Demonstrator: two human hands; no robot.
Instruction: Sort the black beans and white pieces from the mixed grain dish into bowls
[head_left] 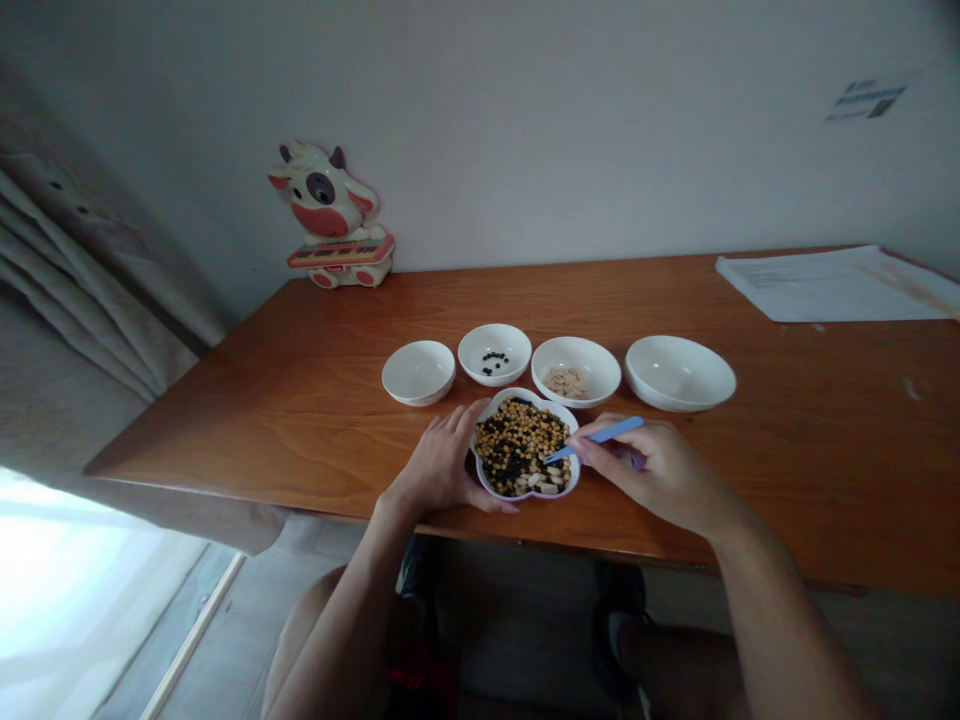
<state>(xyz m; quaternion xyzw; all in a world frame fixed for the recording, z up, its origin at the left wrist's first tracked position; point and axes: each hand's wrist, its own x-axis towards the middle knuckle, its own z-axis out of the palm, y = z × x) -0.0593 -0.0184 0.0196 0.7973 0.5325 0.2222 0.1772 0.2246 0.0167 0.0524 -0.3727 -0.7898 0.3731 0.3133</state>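
A white flower-shaped bowl (485,478) near the table's front edge holds mixed yellow, black and pale seeds or beans. My left hand (448,455) is wrapped round its left side, gripping the rim. In my right hand (660,470) are blue tweezers (616,430), pinched between thumb and fingers. Their tips point down into the mix, close to the pale seeds (541,482) at the front right; whether they grip one is too small to tell. Just behind stand a white bowl with black beans (495,356) and a white bowl with pale flat seeds (566,382).
Two more white bowls, a left one (418,373) and a larger right one (680,373), complete the row, with no contents visible. A cow-shaped toy keyboard (334,215) stands at the back left. Papers (840,282) lie at the back right of the wooden table (315,400).
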